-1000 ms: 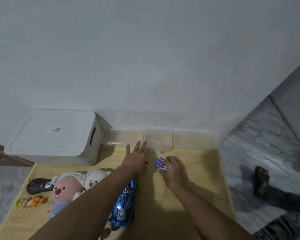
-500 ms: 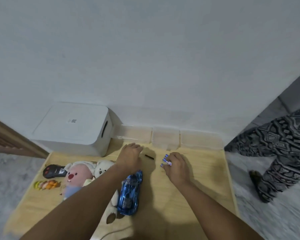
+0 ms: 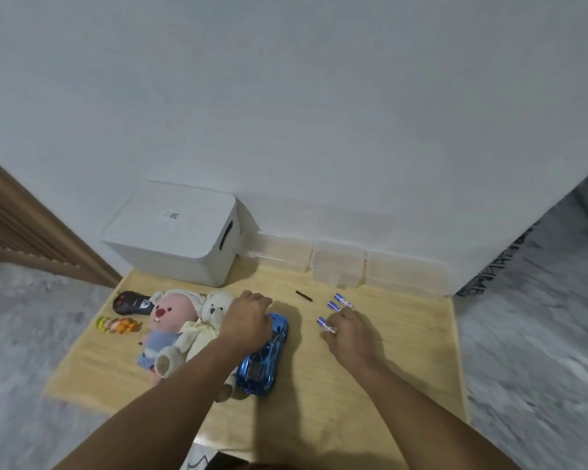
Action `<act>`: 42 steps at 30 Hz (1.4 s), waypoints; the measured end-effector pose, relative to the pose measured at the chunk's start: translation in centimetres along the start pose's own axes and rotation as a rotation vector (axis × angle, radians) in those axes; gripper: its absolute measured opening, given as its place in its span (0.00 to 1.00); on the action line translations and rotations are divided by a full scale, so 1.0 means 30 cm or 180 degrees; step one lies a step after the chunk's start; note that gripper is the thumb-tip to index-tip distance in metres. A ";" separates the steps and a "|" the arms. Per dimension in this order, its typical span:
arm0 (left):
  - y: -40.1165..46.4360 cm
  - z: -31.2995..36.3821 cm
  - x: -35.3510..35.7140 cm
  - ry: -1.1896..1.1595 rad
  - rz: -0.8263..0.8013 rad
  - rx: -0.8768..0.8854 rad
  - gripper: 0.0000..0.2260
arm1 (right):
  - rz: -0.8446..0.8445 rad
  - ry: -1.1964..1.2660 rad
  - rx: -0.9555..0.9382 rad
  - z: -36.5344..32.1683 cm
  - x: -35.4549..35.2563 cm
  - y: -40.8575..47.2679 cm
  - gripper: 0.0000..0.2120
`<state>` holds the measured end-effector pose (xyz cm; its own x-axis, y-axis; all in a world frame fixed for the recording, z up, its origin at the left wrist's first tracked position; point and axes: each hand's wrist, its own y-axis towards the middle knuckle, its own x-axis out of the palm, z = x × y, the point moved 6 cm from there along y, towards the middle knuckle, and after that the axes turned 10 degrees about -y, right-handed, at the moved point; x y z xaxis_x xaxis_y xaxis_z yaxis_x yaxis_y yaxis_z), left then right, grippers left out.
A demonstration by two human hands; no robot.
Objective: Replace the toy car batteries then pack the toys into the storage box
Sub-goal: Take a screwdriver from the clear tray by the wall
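Observation:
A blue toy car (image 3: 263, 361) lies on the wooden table (image 3: 387, 351), nose toward the wall. My left hand (image 3: 248, 320) curls over the car's front end and grips it. Three blue batteries lie spread on the table: two (image 3: 343, 300) (image 3: 333, 306) beyond my right hand's fingertips and one (image 3: 326, 325) at its left edge. My right hand (image 3: 352, 334) rests palm down just behind them, fingers relaxed and touching them. The white lidded storage box (image 3: 174, 232) stands closed at the back left against the wall.
A small screwdriver (image 3: 299, 293) lies between the car and the wall. Clear plastic containers (image 3: 336, 262) line the back edge. A pink plush (image 3: 170, 317), a white bear plush (image 3: 214, 312), a black remote (image 3: 129, 303) and a small figure (image 3: 116, 324) lie left of the car.
My right hand has let the batteries down, and they now lie spread on the table. My left hand has pulled back from near the screwdriver and closed on the car's front.

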<state>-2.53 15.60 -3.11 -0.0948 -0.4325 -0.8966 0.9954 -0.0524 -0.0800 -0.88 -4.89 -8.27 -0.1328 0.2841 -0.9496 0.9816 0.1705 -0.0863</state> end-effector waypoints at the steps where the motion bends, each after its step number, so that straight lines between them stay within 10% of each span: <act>1: -0.009 0.001 0.009 -0.0029 -0.0030 -0.0039 0.15 | -0.0112 -0.0205 0.0002 -0.002 -0.002 -0.005 0.08; 8: -0.043 0.005 0.046 -0.0205 -0.0217 -0.0528 0.06 | -0.0313 -0.0434 0.0243 0.005 -0.009 -0.003 0.09; 42: -0.068 0.003 0.164 -0.0010 -0.0659 -0.1657 0.34 | -0.0081 -0.0032 0.0104 -0.075 -0.019 0.102 0.09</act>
<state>-5.04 13.50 -7.32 -0.2883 -0.4632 -0.8380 0.8307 0.3144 -0.4595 1.91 -2.41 -7.32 -0.1565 0.2705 -0.9499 0.9819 0.1464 -0.1200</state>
